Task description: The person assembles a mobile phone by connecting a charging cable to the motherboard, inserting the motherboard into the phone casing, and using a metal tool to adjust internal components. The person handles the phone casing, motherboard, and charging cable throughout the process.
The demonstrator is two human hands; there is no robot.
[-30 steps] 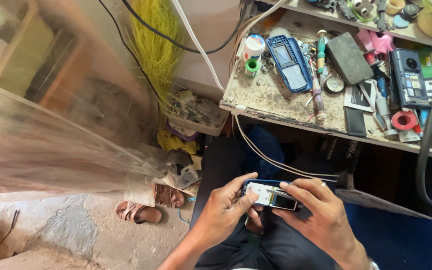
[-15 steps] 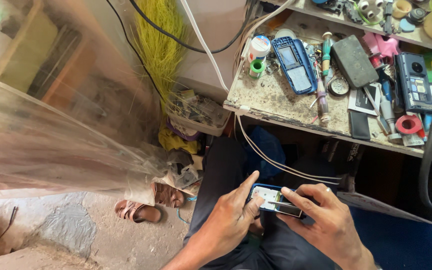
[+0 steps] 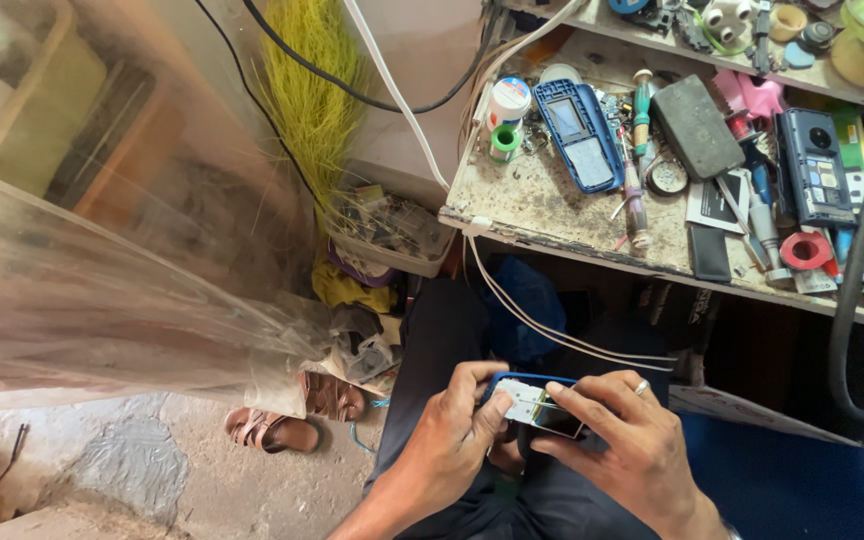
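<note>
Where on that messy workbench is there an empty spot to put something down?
The speckled worn workbench top is bare at its front left corner, between the green tape roll, the blue phone cover and the front edge. Right of the thin screwdriver it is crowded with tools, phone parts and a red tape ring.

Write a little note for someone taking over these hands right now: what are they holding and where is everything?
Left hand: grips the left end of the small opened phone, thumb on its face.
Right hand: holds the right end, fingers across the top.
The phone sits over the lap, below the workbench.
Done: the phone's front is off, its insides showing.
Left: a blue phone cover and a screwdriver lie unused on the bench.
</note>
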